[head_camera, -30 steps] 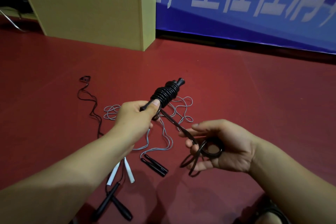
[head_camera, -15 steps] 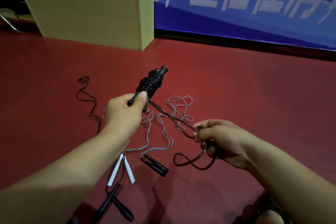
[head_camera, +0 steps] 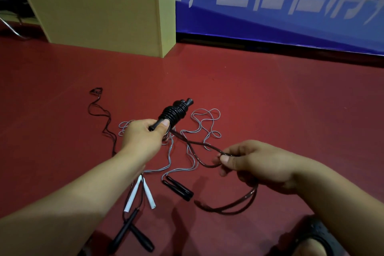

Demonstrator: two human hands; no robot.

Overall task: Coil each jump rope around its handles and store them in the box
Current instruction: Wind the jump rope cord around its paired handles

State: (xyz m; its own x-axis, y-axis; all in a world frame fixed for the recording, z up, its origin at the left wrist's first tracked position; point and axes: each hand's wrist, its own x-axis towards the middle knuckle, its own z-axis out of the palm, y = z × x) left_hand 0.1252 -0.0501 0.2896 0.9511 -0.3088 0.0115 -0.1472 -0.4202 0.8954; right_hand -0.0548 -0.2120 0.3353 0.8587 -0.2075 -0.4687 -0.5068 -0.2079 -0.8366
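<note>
Gripping coiled handles (head_camera: pixel 174 115), left hand (head_camera: pixel 143 139) above open floor (head_camera: pixel 270 110).

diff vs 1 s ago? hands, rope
The right hand turned palm-down, and now pinches the loose cord instead of cradling its loops; a loop now trails onto the floor. The left hand rose, then came back. Unchanged: the left hand's grip on the coiled handles, the other ropes on the floor.
</note>
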